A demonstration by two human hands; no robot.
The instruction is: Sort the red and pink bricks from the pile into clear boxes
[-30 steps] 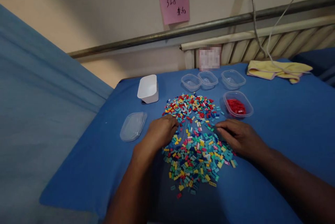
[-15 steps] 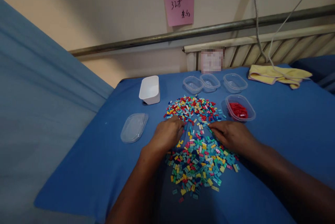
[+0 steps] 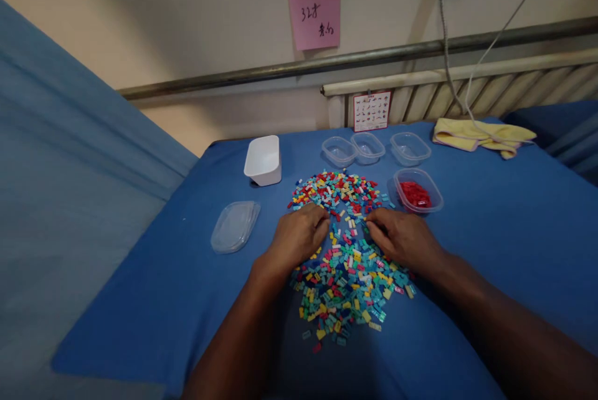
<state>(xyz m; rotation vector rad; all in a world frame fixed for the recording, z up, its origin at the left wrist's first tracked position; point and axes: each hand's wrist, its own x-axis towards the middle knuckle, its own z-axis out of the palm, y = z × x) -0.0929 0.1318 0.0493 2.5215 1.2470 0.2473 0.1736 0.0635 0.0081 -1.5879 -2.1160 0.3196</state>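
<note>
Small toy building bricks in many colours lie in two joined heaps on the blue cloth: a far heap (image 3: 334,188) with many red ones, and a near heap (image 3: 348,288) mostly teal, green and yellow. My left hand (image 3: 301,235) rests at the left of the strip between them, its fingers curled and closed; what they hold, if anything, is hidden. Opposite it, my right hand (image 3: 404,238) has its fingers bent in at the bricks, thumb and forefinger close together, and I cannot make out what is in them. A clear tub (image 3: 436,200) of red bricks stands beyond my right hand.
Clear tubs (image 3: 339,151) line the back, near a small printed card (image 3: 372,111) and a folded yellow cloth (image 3: 481,137). On the left are a white box (image 3: 264,160) and clear lids (image 3: 235,227). A cable (image 3: 498,45) hangs down onto the yellow cloth.
The whole view has shifted slightly, so things sit a little further left. Both hands stay at the bricks between the heaps, with small finger movements only.
</note>
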